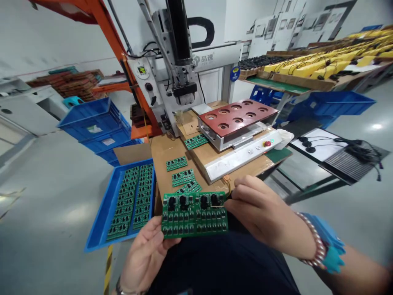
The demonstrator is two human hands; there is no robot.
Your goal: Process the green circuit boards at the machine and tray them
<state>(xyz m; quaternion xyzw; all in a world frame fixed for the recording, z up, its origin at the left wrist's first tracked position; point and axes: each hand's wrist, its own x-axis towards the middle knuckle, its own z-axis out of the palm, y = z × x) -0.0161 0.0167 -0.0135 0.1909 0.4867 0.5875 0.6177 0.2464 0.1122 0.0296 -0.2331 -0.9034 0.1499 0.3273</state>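
Note:
My left hand (145, 252) grips a green circuit board (195, 224) by its left edge, with the component side tilted up toward me. Black round parts line the board's upper half and rows of small dark parts fill the lower half. At the board's upper right, my right hand (260, 209) is closed in a pinch on a thin pale stick (217, 206), whose tip lies over one of the black parts. Behind the held board, several similar boards (182, 177) lie on the brown tabletop (162, 151).
To the left, a blue tray (101, 221) holds rows of boards, with stacked blue crates (92, 123) behind. A machine head (184, 90) hangs above the table, near a red fixture plate (239, 116) with round holes. A red button (267, 144) sits on the control panel (227, 164).

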